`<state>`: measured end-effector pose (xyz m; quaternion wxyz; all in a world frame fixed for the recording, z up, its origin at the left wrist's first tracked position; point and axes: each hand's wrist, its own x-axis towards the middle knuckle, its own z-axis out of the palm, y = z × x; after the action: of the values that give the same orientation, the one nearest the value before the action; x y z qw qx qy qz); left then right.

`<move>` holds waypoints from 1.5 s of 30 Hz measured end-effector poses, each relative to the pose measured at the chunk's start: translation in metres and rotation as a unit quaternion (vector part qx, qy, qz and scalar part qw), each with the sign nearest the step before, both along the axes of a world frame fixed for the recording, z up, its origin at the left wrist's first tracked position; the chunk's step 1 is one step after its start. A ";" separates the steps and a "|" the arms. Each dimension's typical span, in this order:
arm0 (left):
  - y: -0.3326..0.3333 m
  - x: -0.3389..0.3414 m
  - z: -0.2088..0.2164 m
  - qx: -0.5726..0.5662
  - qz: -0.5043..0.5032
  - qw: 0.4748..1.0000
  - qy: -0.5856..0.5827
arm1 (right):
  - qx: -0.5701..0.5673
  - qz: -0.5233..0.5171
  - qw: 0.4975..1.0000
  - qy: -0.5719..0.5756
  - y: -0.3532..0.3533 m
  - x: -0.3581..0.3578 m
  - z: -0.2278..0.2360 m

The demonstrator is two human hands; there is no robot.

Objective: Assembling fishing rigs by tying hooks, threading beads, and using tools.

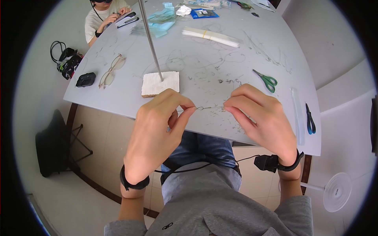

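Observation:
Over the table's near edge, my left hand [161, 122] pinches thumb and forefinger on a small curved, thin piece [203, 107] that looks like a fish hook. It sticks out to the right of the fingertips. Facing it, my right hand [262, 116] is closed in a pinch too, a short gap away. Whatever lies between its fingertips is too small to make out. Beyond the hands, tiny dark clippings [226, 81] and loose thin line are scattered on the grey table [204, 67]. Green-handled scissors [269, 81] lie beyond my right hand.
A metal rod [149, 39] rises from a white block [169, 80] just beyond my left hand. Eyeglasses [112, 71] and a black case [85, 80] lie left. Blue-handled pliers [310, 120] lie right, banded clear sleeves [211, 36] farther back. A co-worker's hands [118, 14] are near a stapler [126, 20].

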<state>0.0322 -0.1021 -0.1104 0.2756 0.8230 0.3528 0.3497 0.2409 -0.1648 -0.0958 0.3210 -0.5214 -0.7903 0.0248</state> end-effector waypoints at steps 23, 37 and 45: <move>0.003 0.001 0.005 -0.080 -0.029 0.996 -0.038 | -0.082 0.089 0.976 0.183 0.009 -0.005 0.009; 0.027 0.008 0.032 -0.298 -0.254 0.912 -0.126 | -0.196 0.210 0.869 0.404 0.017 0.003 0.005; 0.028 0.014 0.061 -0.262 -0.232 0.928 -0.132 | -0.158 0.215 0.871 0.413 0.016 0.032 -0.001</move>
<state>0.0458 -0.0736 -0.0494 0.5987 0.7268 0.1916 0.2767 0.2725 -0.1493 -0.0968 0.5180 -0.3247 -0.6635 0.4312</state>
